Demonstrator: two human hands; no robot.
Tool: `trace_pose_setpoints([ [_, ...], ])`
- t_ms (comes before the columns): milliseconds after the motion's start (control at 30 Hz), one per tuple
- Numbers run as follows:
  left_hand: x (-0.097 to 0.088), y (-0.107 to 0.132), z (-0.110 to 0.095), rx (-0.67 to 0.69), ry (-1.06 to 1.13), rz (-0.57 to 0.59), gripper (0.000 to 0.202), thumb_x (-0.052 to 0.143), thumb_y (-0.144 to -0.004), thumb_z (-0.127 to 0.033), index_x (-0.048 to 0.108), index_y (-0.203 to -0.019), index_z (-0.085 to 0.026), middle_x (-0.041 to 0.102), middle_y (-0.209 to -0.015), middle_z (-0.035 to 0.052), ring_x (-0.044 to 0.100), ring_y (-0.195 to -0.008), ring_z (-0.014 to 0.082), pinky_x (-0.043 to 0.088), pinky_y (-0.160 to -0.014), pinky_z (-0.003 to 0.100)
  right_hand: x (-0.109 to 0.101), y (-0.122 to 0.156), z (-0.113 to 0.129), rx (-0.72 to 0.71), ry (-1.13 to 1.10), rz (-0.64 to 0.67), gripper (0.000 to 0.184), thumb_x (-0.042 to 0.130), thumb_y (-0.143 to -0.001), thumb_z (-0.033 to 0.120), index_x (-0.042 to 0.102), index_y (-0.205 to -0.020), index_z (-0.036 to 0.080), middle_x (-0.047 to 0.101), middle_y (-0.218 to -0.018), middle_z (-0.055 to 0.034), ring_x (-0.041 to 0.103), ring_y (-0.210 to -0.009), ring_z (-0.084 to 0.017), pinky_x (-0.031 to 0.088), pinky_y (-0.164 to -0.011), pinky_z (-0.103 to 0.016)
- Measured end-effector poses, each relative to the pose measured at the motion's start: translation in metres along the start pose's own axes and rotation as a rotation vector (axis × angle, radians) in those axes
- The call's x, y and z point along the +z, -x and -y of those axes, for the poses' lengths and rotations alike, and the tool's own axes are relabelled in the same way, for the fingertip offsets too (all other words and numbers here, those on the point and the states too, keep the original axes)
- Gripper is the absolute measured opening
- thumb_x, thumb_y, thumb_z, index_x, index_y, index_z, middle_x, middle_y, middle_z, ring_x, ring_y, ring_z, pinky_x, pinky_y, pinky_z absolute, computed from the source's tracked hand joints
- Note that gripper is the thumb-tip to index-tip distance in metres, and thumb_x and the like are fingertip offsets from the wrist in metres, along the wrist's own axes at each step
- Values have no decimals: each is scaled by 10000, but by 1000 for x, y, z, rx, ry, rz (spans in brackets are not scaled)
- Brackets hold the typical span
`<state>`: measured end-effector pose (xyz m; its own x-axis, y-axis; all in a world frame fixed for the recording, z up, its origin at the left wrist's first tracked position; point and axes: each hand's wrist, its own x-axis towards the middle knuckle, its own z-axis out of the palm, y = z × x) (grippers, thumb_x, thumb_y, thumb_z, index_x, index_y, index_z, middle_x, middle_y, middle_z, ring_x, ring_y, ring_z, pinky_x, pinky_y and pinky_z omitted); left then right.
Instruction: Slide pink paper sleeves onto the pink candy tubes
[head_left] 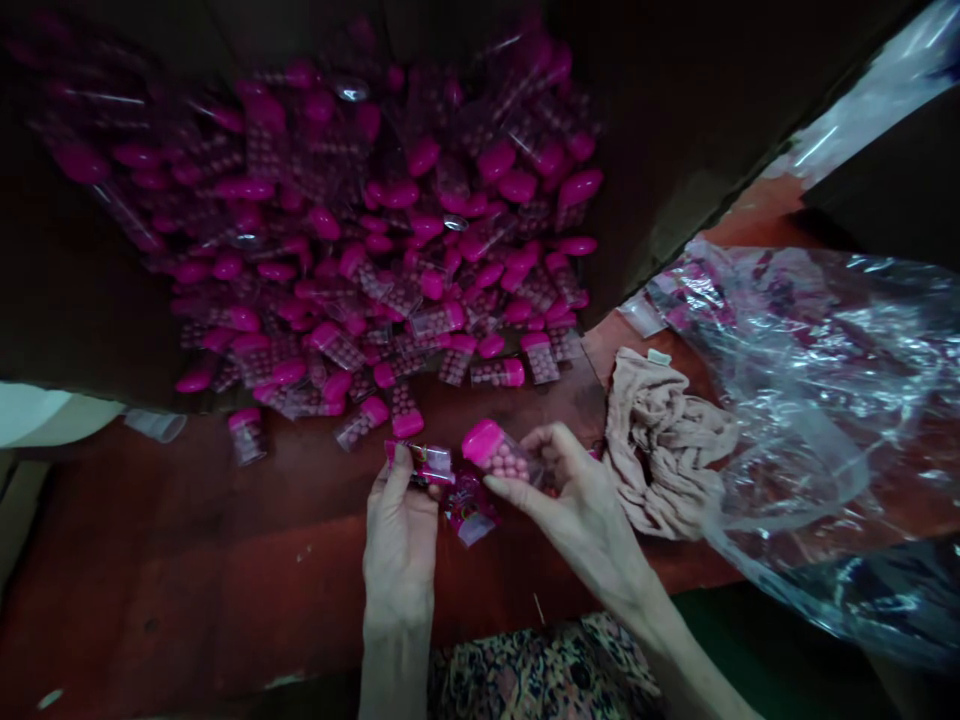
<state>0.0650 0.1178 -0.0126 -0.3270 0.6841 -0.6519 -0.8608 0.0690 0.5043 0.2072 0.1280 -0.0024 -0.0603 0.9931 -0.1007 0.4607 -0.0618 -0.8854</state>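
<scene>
My left hand [405, 525] pinches a small magenta printed wrapper [427, 463] with a clear window, its thumb on top. In my right hand [574, 495] is a small clear candy bottle [501, 455] with a bright pink cap and round pink candies, held by its lower end between thumb and fingers. The cap points left toward the wrapper, and the two look apart. Another magenta wrapper [470, 508] lies on the red table between my hands. Just beyond them several more capped candy bottles lie, including one upside down [406, 410].
A large pile of pink-capped bottles [390, 230] spills from a dark open box [660, 130]. To the right are a crumpled beige cloth [660, 440] and a big clear plastic bag [817, 400]. An uncapped clear container [155, 424] lies at left on the red table [187, 540].
</scene>
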Motion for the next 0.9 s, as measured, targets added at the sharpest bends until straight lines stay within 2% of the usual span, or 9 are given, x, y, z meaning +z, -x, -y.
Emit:
trace_pose_setpoints([
  [100,2,-1,2,19,-6,7,76,649,-767,-198,630,-722,-139,668,-626,3,578,-505,84,469,-523,193,9,12,5,62,-90,-26,271,693,-709,335,487,-824,202,571,-679,31,548,-570,-123,430,-515,-230],
  [300,3,0,5,56,-3,7,90,680,-738,-208,623,-716,-142,677,-691,-2,600,-589,86,464,-572,195,14,20,1,45,-98,-100,226,683,-714,278,494,-814,207,579,-680,32,569,-574,-124,437,-504,-220],
  [500,4,0,8,79,-35,38,125,721,-693,-230,634,-723,-146,685,-691,0,601,-589,92,469,-600,211,15,26,1,-48,-25,-186,175,659,-739,253,504,-807,207,581,-665,28,572,-564,-127,462,-508,-230],
  [667,3,-1,11,60,-37,37,135,742,-663,-216,646,-720,-141,684,-657,-3,589,-543,81,456,-539,189,17,30,-1,-147,21,-284,172,659,-745,229,509,-829,208,595,-679,30,578,-559,-118,475,-517,-223],
  [900,5,1,15,40,-60,53,179,775,-612,-240,639,-677,-144,695,-648,6,618,-562,102,492,-592,216,19,33,-3,-218,87,-305,147,647,-754,211,511,-811,205,581,-666,28,559,-541,-115,477,-518,-223],
])
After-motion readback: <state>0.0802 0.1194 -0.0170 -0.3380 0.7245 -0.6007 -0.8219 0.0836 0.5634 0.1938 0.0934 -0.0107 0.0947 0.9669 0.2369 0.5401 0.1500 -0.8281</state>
